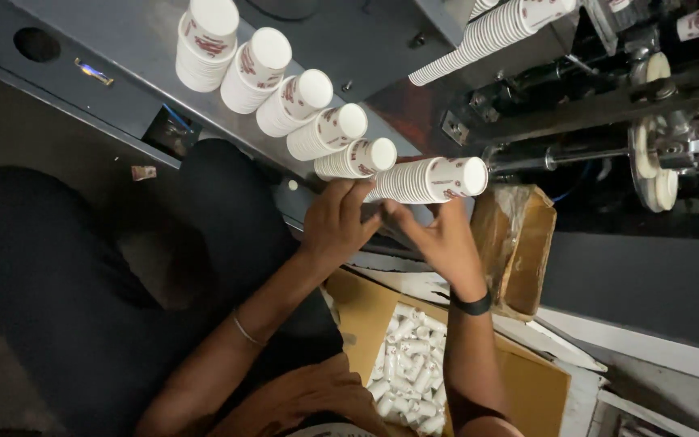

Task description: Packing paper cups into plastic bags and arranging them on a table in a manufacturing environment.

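At the upper left of the frame a grey counter [123,48] carries a row of white paper cup stacks [285,89] lying on their sides, stepping down toward the middle. Below them, at centre, the left hand [335,222] reaches up with a thin bangle on its wrist, its fingers [348,194] curled against the near end of the longest cup stack [430,180], which lies just right of centre. The right hand [438,239], wearing a dark wristband, meets the same stack from below, fingers bent around its underside, so both hands are grasping it. Below the arms an open cardboard box [535,388] holds many small white cups [410,360]. At the upper right another long row of cups [487,32] slants out of a dark metal machine [608,121]
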